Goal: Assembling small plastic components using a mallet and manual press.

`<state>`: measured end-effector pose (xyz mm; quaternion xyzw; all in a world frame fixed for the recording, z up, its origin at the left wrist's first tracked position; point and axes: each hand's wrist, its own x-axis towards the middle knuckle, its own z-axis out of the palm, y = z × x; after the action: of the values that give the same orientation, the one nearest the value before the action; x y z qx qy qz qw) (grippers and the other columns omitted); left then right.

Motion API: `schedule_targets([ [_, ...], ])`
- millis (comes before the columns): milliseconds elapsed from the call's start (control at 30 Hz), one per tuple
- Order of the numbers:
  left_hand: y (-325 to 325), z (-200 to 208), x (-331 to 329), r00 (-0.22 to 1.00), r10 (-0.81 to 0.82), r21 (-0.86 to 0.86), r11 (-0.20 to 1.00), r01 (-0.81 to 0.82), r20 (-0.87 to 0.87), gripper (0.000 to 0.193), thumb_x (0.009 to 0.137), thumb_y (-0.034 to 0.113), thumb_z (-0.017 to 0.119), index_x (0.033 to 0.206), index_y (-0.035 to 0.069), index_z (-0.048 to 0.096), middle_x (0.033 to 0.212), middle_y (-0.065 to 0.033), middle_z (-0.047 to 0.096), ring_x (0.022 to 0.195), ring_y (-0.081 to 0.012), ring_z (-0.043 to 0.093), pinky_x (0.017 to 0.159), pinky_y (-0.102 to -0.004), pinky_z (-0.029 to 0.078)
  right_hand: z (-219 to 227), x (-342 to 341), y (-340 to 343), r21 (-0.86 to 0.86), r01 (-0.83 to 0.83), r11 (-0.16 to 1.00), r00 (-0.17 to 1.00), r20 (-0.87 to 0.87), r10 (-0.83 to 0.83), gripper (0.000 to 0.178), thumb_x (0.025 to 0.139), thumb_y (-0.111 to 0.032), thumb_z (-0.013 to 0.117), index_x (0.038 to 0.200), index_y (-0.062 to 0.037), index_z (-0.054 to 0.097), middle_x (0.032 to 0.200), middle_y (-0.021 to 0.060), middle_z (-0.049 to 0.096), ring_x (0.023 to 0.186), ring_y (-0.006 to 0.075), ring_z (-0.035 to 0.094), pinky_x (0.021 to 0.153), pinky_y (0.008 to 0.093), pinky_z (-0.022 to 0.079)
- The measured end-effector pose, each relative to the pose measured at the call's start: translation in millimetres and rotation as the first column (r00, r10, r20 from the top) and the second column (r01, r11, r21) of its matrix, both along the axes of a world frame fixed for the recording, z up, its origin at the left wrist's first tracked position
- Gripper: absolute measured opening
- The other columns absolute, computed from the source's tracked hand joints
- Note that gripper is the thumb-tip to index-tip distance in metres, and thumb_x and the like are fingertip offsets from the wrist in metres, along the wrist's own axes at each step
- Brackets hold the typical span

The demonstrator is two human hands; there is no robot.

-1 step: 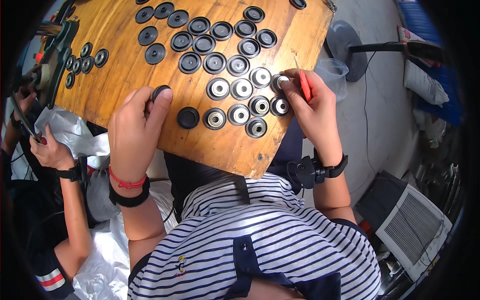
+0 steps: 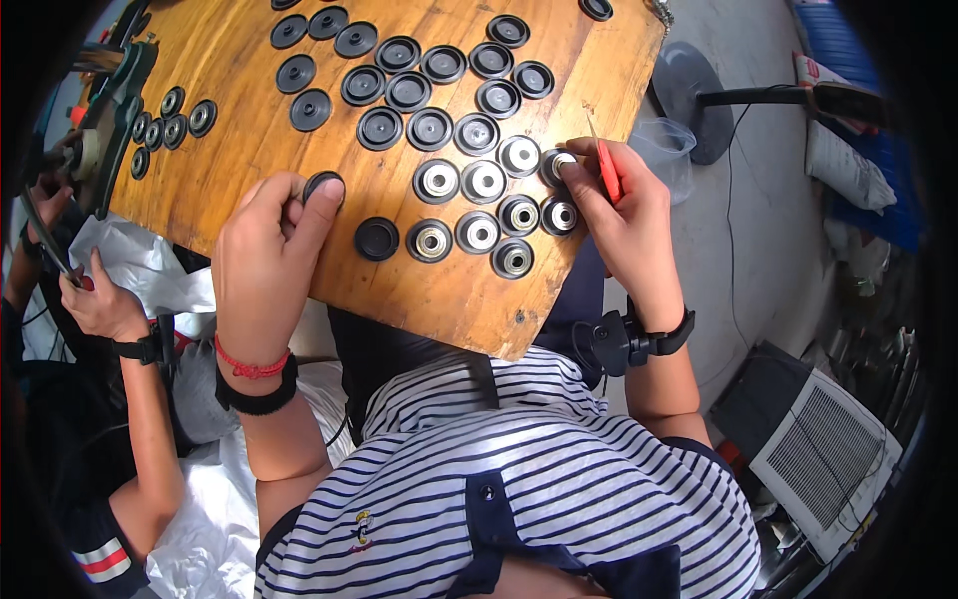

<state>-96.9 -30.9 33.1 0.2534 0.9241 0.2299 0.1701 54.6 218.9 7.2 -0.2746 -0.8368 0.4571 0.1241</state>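
Note:
My left hand (image 2: 267, 245) pinches a black round cap (image 2: 321, 186) between thumb and forefinger, above the wooden table (image 2: 239, 160). In my right hand (image 2: 635, 215) lies a red-handled tool (image 2: 608, 172) with a thin pointed tip. That hand's thumb and fingertips also touch a black cap with a metal bearing (image 2: 559, 166). Close by, several black caps carry silver bearings, such as this one (image 2: 483, 181). One cap without a bearing (image 2: 376, 239) sits between my hands. Farther back are several more black caps (image 2: 429, 129) with no metal in them.
Several bearing pieces (image 2: 174, 131) form a small group at the table's left, near a dark green machine (image 2: 125, 110). A co-worker's hand (image 2: 103, 299) is at the far left. Beyond the right edge stand a clear plastic bag (image 2: 664, 150) and a black round base (image 2: 689, 105).

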Motion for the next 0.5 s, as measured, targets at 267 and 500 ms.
schedule_targets([
  [267,27.2,33.3,69.2,0.522,-0.763,0.886,0.140,-0.441,0.380,0.026,0.095,0.023,0.060,0.105,-0.001,0.061,0.096,-0.0123,0.062,0.079,-0.0200,0.061,0.066,-0.0321,0.051,-32.4,43.8,9.6,-0.560,0.424,0.712,0.859,0.001,-0.511,0.043,0.097,-0.020,0.057,0.131,0.0029,0.045,0.093,0.0062,0.058,0.063,0.0056,0.050,0.051,0.0198,0.039],
  [500,131.7,65.3,136.5,0.507,-0.800,0.054,-0.550,-0.833,-0.320,0.026,0.088,0.000,0.056,0.106,-0.018,0.054,0.090,-0.0196,0.059,0.062,-0.0210,0.060,0.052,-0.0250,0.051,8.7,-15.1,31.3,-0.215,0.265,0.940,0.949,-0.117,-0.294,0.038,0.098,-0.024,0.052,0.123,0.0048,0.054,0.103,0.0068,0.062,0.074,0.0084,0.055,0.060,0.0207,0.041],
])
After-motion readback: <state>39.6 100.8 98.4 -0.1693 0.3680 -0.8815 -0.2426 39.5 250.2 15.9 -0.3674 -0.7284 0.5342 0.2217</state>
